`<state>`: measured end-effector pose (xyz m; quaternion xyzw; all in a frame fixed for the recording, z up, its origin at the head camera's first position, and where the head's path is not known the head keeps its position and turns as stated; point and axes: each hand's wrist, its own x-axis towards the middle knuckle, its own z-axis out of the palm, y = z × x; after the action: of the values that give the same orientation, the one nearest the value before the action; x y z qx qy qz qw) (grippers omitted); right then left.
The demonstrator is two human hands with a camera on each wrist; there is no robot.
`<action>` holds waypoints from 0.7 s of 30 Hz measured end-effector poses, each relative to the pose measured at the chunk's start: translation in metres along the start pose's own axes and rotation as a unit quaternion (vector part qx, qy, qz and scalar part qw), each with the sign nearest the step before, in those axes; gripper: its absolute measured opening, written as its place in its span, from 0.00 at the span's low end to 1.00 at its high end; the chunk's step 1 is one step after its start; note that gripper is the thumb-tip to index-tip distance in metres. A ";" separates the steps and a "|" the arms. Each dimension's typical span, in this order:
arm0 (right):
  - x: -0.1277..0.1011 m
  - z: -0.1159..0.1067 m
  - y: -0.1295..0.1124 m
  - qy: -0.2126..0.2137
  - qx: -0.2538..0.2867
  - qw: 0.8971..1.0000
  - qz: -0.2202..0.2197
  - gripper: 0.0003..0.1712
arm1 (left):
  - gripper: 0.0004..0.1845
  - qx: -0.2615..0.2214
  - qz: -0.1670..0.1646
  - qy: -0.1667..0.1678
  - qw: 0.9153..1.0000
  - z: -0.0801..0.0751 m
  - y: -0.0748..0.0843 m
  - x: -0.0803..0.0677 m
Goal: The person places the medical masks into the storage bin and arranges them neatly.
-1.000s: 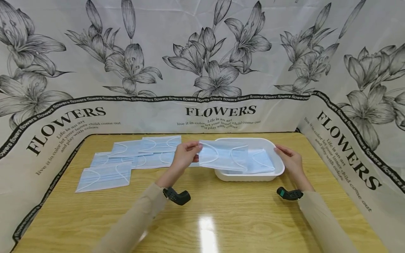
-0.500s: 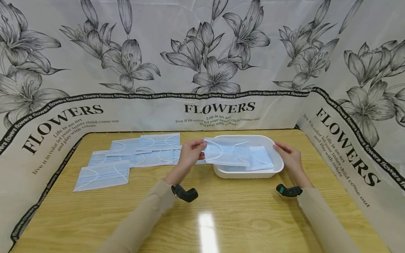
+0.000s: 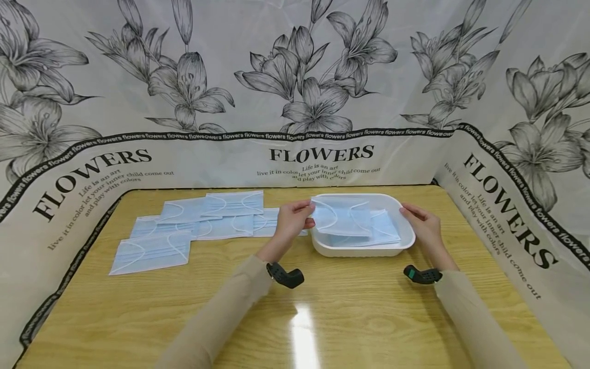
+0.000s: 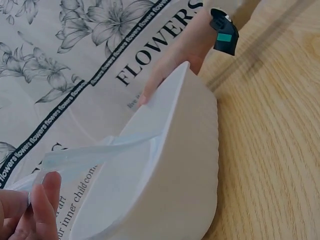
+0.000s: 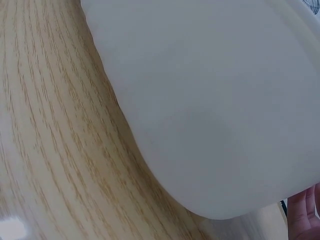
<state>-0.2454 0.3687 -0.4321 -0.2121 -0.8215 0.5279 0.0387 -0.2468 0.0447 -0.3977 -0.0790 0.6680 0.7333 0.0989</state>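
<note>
My left hand (image 3: pixel 293 221) pinches the left edge of a pale blue face mask (image 3: pixel 343 218) with white ear loops. That mask hangs over the left part of a white plastic basin (image 3: pixel 364 252). Under and beside it, more masks (image 3: pixel 385 228) lie inside the basin. In the left wrist view, the left fingertips (image 4: pixel 51 182) hold the mask's edge over the basin's wall (image 4: pixel 187 165). My right hand (image 3: pixel 426 228) holds the basin's right rim. The right wrist view is mostly filled by the basin's outer side (image 5: pixel 210 110).
Several face masks (image 3: pixel 152 252) lie overlapping on the wooden table (image 3: pixel 221 318), left of the basin. A white cloth (image 3: pixel 207 161) printed with flowers and lettering stands around the back and sides.
My left hand has moved right, carrying the mask from the basin's left edge further over its inside. The right hand stays at the basin's right rim.
</note>
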 end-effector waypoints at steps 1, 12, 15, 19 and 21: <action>0.000 0.000 0.000 0.001 0.000 1.000 -0.001 0.37 | 0.16 -0.002 -0.001 0.000 1.000 0.002 -0.001 0.001; 0.001 -0.001 -0.002 -0.001 0.008 1.000 0.003 0.37 | 0.16 -0.016 -0.004 0.000 1.000 0.018 -0.002 0.004; 0.000 -0.002 -0.002 -0.004 0.015 1.000 0.002 0.37 | 0.16 -0.017 -0.005 -0.002 1.000 0.022 -0.001 0.005; 0.001 -0.002 -0.002 -0.005 0.015 1.000 0.003 0.37 | 0.16 -0.019 -0.008 -0.003 1.000 0.027 -0.001 0.006; 0.000 -0.002 -0.002 -0.005 0.015 1.000 0.004 0.37 | 0.17 -0.017 -0.008 -0.006 1.000 0.029 -0.001 0.007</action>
<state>-0.2460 0.3697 -0.4298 -0.2121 -0.8130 0.5411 0.0357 -0.2525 0.0741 -0.3976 -0.0819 0.6544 0.7441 0.1071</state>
